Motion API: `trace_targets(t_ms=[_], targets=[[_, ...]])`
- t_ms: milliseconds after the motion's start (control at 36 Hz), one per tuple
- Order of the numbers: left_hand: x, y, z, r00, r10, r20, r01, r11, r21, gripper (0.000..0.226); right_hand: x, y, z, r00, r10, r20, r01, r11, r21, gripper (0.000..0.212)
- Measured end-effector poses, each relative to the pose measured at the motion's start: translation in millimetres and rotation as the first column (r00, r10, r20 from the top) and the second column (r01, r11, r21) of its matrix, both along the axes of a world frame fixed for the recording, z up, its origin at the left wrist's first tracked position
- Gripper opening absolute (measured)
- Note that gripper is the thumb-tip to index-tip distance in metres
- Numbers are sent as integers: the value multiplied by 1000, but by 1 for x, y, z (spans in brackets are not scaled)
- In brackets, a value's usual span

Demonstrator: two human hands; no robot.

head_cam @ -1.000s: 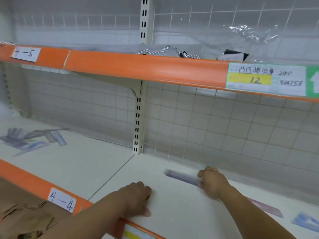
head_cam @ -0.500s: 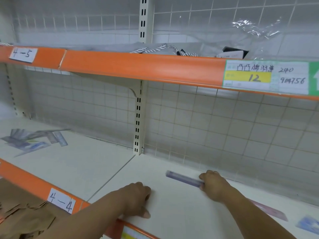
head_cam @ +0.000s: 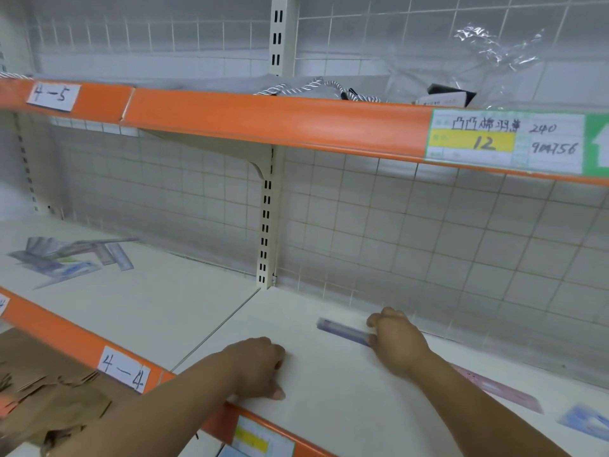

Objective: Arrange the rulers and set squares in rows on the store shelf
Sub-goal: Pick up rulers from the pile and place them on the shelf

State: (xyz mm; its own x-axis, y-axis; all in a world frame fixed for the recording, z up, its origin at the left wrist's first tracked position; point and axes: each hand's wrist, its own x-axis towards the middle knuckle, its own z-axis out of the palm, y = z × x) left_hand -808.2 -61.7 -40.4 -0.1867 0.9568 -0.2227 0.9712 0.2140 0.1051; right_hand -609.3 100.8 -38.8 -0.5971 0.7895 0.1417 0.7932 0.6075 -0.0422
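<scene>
1. Barely a shift since a second ago: right hand (head_cam: 398, 341) fingers still pinch the purple ruler (head_cam: 342, 333), flat near the shelf (head_cam: 329, 407) back.
2. Left hand (head_cam: 260, 367), fingers curled and empty, braces the front.
3. Placing step, I'd say; next, square it and release.
4. Pink ruler (head_cam: 494, 387) and blue set square (head_cam: 586, 423) lie to the right, loose pile (head_cam: 72, 258) in the left bay.

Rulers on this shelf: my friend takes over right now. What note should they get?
Right hand pinches one end of the purple ruler, which lies flat on the shelf near the back.
Left hand rests curled by the front edge, holding nothing.
Pink ruler and a blurred blue item lie loose to the right; a jumbled pile lies in the left bay.
Done: no row yet.
Left: line up the purple ruler, then bring the rest into rows.
</scene>
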Motion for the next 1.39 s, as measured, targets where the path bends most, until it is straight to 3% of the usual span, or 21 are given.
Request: trace_targets(t_ms=[222,500,722,1139,1389], targets=[[-13,-16,14,994,94,-57,-86,987,133,43,-37,-52,10,989,142,38,-139,988,-66,11],[-51,-75,24,954,278,-113,-248,942,229,27,-108,-103,13,939,333,91,-332,943,-30,33],[-119,-147,27,930,350,-115,-306,908,288,24,-192,-167,20,885,461,59,-460,887,-34,22],[-299,-294,47,888,448,-101,-402,865,301,27,-384,-303,36,864,503,20,-503,864,9,25],[-381,-328,37,873,482,-71,-446,849,283,27,-472,-329,32,851,520,75,-523,852,27,29]])
